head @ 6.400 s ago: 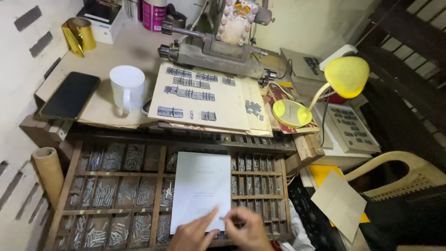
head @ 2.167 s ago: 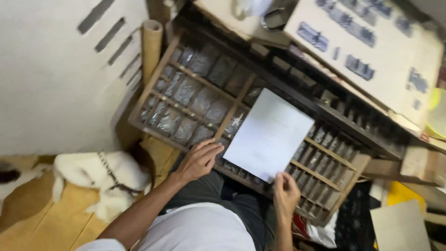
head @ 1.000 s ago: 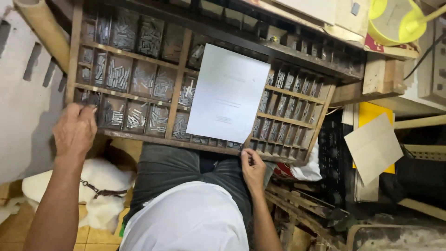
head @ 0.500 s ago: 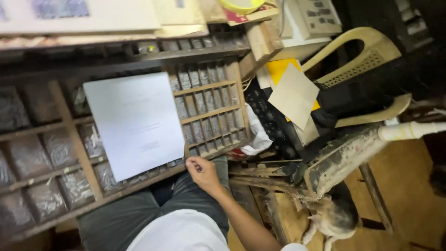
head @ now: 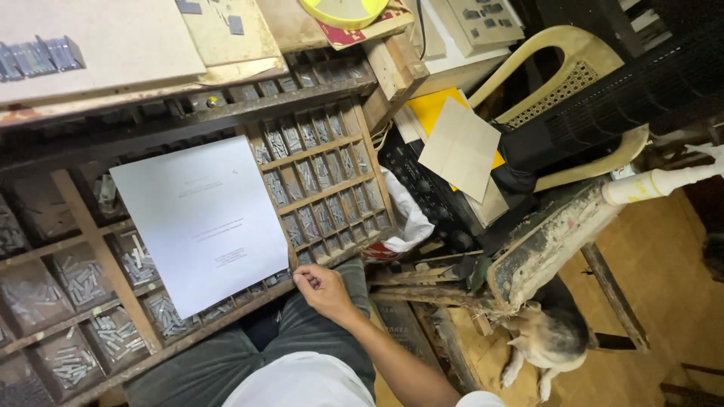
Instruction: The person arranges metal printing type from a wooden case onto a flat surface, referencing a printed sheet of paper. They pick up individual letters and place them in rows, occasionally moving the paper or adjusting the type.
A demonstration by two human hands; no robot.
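A white printed sheet (head: 200, 222) lies across a wooden type case (head: 84, 232) whose compartments hold several small metal type pieces. My right hand (head: 320, 285) rests at the case's front rim, just beyond the sheet's lower right corner. Its fingers are curled together, and whether anything tiny sits between them is unclear. My left hand is out of view. My lap in dark trousers (head: 302, 339) shows below the case.
Above the case, a pale board (head: 113, 38) carries rows of set type. To the right are a beige card on yellow paper (head: 460, 147), a cream plastic chair (head: 573, 60), a dirty wooden frame (head: 543, 245) and a dog (head: 547, 339) lying on the floor.
My view has swung right, from the case's left side to its right end and the chair. My left hand, earlier on the case's left rim, has left view. My right hand stays at the front rim.
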